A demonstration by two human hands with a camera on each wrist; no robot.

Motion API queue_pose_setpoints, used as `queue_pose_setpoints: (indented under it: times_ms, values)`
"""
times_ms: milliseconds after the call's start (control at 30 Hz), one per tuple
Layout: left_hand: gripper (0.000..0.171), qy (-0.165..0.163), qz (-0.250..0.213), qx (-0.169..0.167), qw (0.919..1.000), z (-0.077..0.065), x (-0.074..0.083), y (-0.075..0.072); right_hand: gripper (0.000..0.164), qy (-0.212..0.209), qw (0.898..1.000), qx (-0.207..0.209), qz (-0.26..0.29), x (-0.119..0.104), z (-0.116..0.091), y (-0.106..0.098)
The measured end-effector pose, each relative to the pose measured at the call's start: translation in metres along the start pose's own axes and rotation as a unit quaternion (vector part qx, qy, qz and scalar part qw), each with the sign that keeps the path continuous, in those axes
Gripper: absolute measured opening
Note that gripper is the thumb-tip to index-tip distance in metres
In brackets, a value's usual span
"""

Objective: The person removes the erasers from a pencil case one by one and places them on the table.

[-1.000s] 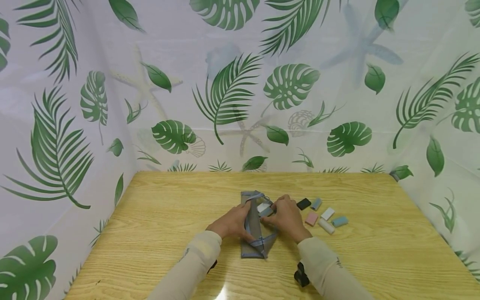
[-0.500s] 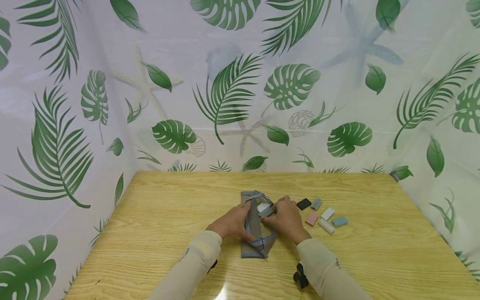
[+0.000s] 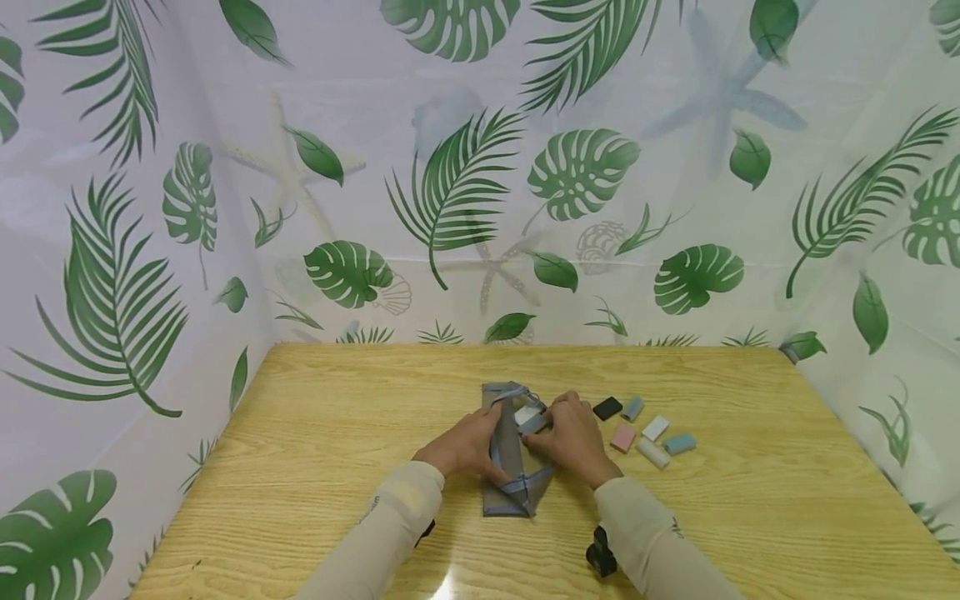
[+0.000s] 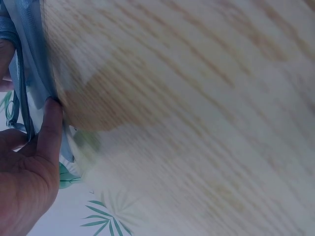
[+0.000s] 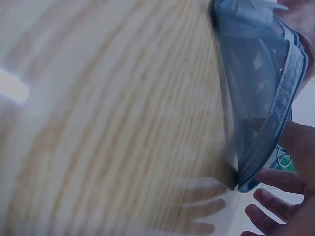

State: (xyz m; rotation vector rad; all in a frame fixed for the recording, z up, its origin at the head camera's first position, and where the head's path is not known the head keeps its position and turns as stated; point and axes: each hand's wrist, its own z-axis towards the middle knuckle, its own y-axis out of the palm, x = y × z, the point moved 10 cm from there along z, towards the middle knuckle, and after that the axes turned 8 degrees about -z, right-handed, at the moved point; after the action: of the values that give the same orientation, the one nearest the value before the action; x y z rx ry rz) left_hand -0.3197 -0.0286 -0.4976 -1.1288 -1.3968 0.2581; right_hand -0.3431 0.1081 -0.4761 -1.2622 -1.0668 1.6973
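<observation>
A grey-blue mesh zip pouch (image 3: 510,457) lies on the table with its mouth spread apart. My left hand (image 3: 465,442) grips its left side, thumb toward the near end and fingers toward the far end. On the opposite side, my right hand (image 3: 574,437) pinches the zipped rim (image 5: 278,115) between thumb and fingers; its other fingers are spread outside the pouch. A small white block (image 3: 527,414) shows inside the opening. Blue-grey trim (image 4: 37,54) runs past my left fingers in the left wrist view.
Right of the pouch lie several small eraser-like blocks: black (image 3: 607,407), grey-blue (image 3: 633,407), white (image 3: 656,427), pink (image 3: 622,437), cream (image 3: 653,452) and light blue (image 3: 680,442). A leaf-printed curtain (image 3: 480,208) surrounds the wooden table (image 3: 337,400).
</observation>
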Motion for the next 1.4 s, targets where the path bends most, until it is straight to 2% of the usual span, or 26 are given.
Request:
queue_pose_setpoints:
  times_ms: [367, 833, 1067, 1400]
  values:
    - [0.119, -0.005, -0.005, -0.002, 1.0, 0.002, -0.002, 0.001, 0.041, -0.004, 1.0, -0.013, -0.011, -0.004, 0.0, -0.007]
    - [0.119, 0.002, -0.006, 0.001, 1.0, 0.001, 0.0, -0.001, 0.039, -0.036, 0.999, -0.01, 0.018, -0.001, -0.004, -0.025]
    - [0.119, 0.013, -0.004, 0.009, 0.9999, 0.002, 0.001, 0.0, 0.037, -0.035, 0.999, -0.011, 0.035, 0.009, -0.007, -0.035]
    - [0.117, 0.01, 0.002, 0.006, 0.9999, 0.001, 0.002, 0.001, 0.04, -0.041, 0.999, 0.006, 0.021, 0.024, -0.008, -0.049]
